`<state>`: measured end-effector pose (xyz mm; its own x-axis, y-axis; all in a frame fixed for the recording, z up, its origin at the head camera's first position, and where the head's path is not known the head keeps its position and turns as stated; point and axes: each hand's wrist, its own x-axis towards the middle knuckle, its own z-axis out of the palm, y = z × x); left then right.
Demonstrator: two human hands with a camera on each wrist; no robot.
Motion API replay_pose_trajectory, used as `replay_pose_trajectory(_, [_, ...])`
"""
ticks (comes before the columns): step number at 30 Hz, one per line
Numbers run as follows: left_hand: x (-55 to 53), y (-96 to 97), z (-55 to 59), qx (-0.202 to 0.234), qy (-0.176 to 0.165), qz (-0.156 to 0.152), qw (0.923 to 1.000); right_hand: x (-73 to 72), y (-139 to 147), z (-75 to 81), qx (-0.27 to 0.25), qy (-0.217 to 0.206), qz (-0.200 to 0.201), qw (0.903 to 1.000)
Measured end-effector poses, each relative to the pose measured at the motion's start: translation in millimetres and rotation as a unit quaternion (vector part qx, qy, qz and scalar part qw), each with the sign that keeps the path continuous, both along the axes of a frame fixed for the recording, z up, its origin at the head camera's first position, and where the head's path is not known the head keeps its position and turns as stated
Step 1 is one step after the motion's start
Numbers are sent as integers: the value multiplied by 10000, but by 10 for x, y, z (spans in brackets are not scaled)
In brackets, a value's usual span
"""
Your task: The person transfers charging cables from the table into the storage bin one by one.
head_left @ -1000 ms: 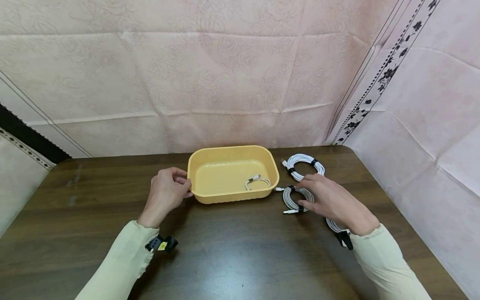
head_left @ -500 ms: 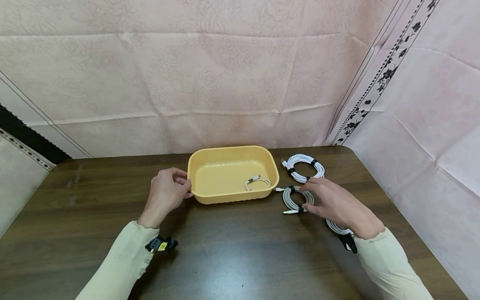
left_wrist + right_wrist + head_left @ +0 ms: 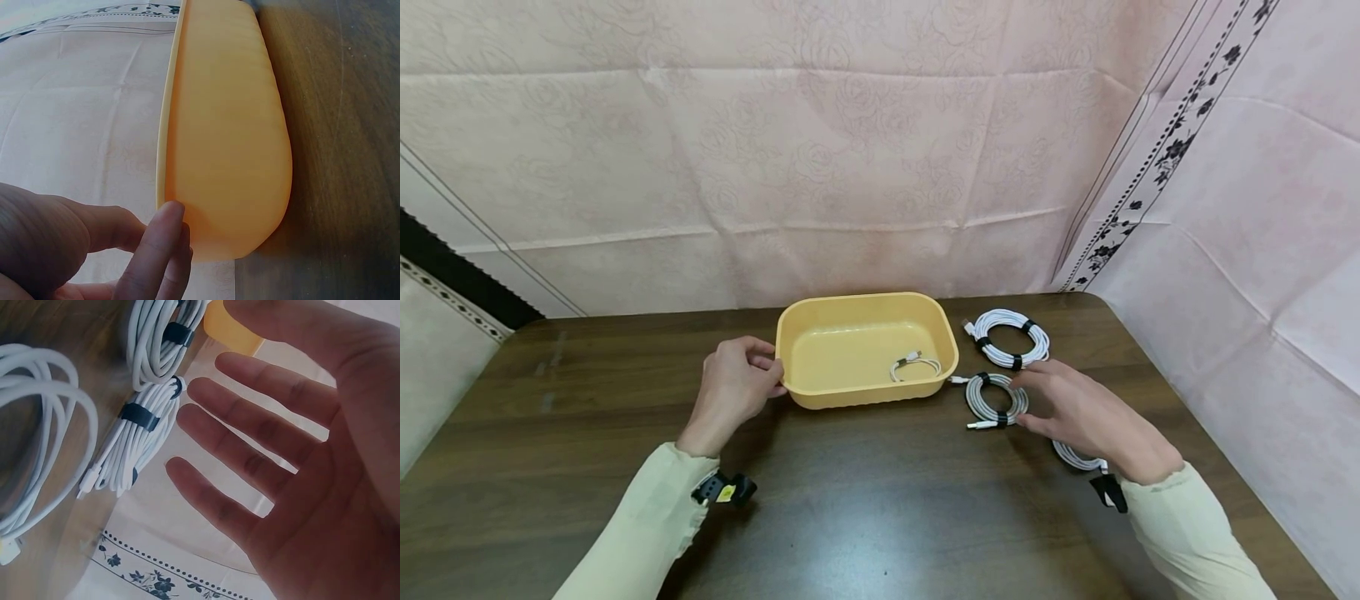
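In the head view a yellow plastic tray stands at the back of the table, with a small coiled white cable inside. My left hand holds the tray's left end by its rim, fingers bent. The left wrist view shows fingertips at the rim and outer wall. My right hand hovers over the coiled cables, fingers spread and holding nothing. Nearest it lies a coiled white cable with black straps. Behind is a larger white coil; another coil is partly hidden under the hand.
The dark wooden table reaches toward me. A pale flowered cloth hangs behind its back edge, and more cloth lines the right side. A black wrist device sits on my left wrist.
My right hand has drawn back slightly to the right and toward me, uncovering more of the two nearer-left coils. The left hand and the tray have stayed put.
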<state>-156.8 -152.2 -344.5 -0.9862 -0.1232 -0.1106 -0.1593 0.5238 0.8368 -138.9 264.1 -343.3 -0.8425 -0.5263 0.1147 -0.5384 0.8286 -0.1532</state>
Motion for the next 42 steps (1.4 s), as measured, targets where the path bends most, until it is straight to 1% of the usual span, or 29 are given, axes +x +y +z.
replay_pose_trajectory(6, [-2, 1, -2, -33, 5, 1, 10000, 27, 37, -19, 21, -32, -53, 10000])
replay_pose_trajectory(18, [-12, 1, 2, -32, -128, 50, 9999, 86, 133, -33, 61, -325, -309, 9990])
replay_pose_trajectory(22, [-15, 4, 5, -10, -158, 47, 9999, 100, 163, -41, 69, -318, -298, 9990])
replay_pose_trajectory(27, [-11, -2, 3, -50, -122, 39, 9999, 116, 188, -35, 9, -399, -327, 9987])
replay_pose_trajectory(34, [-4, -10, -10, -89, 123, -24, 9999, 151, 242, -44, 139, -539, -458, 9974])
replay_pose_trajectory(37, [-1, -9, -9, -62, 117, -38, 9999, 161, 270, -58, 138, -510, -419, 9977])
replay_pose_trajectory(42, [-3, -7, -6, -53, 100, -27, 9999, 180, 310, -80, 133, -471, -463, 9977])
